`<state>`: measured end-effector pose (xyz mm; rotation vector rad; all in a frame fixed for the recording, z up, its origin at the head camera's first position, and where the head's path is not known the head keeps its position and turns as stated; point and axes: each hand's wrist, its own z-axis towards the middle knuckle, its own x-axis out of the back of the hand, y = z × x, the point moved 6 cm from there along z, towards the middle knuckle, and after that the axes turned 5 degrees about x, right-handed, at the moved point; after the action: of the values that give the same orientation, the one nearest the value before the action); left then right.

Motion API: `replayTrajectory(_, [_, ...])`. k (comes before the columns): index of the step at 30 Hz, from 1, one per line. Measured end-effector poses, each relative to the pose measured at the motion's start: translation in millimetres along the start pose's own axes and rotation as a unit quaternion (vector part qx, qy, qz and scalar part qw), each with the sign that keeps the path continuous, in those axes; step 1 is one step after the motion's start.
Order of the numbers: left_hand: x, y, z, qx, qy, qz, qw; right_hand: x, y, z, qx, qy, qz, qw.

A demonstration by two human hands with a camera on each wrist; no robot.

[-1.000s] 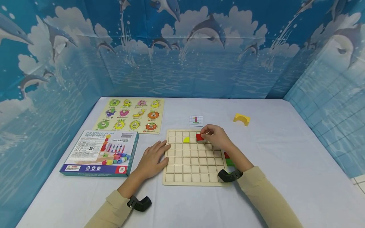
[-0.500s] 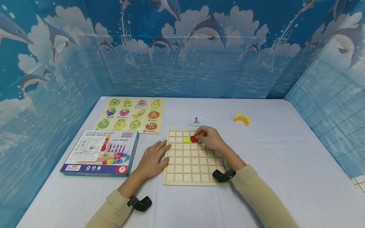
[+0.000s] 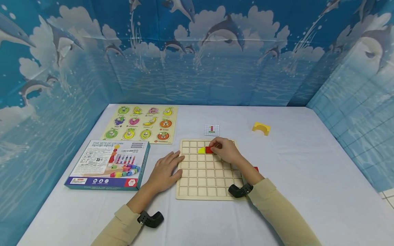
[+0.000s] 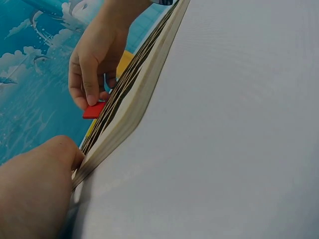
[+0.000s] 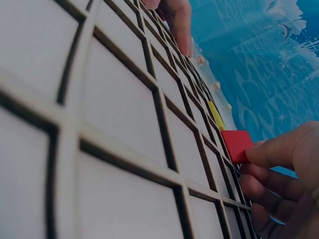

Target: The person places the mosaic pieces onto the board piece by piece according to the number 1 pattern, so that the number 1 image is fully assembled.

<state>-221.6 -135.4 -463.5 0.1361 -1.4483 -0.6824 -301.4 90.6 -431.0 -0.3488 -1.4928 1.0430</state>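
— Head view: what is held by the right hand (image 3: 227, 150)?

— A red tile (image 3: 209, 150) is pinched at its right edge between thumb and fingertips, so the grip is clamped on it. The tile is set over a cell in the second row of the wooden grid board (image 3: 209, 184), just beside a yellow tile (image 3: 201, 150) already seated there. In the right wrist view the red tile (image 5: 236, 145) is seen slightly raised above the board surface, and whether it is seated cannot be told.

— And the left hand (image 3: 164, 171)?

— It is laid flat with fingers straight, the grip apart, its fingertips on the left edge of the board. A boxed bead set (image 3: 108, 164) is seen near it on the worktop (image 3: 307, 191), with a fruit peg puzzle (image 3: 141, 123) behind. A pattern card (image 3: 211, 130) lies just beyond the board, and a yellow arch block (image 3: 261, 128) well apart to the right.
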Motion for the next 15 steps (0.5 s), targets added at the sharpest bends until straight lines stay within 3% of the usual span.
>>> replayTrajectory(15, [-0.2, 0.1, 0.3, 0.0, -0.003, 0.0, 1.0, -2.8, 3.2, -0.1, 0.016, -0.002, -0.031, 0.9994])
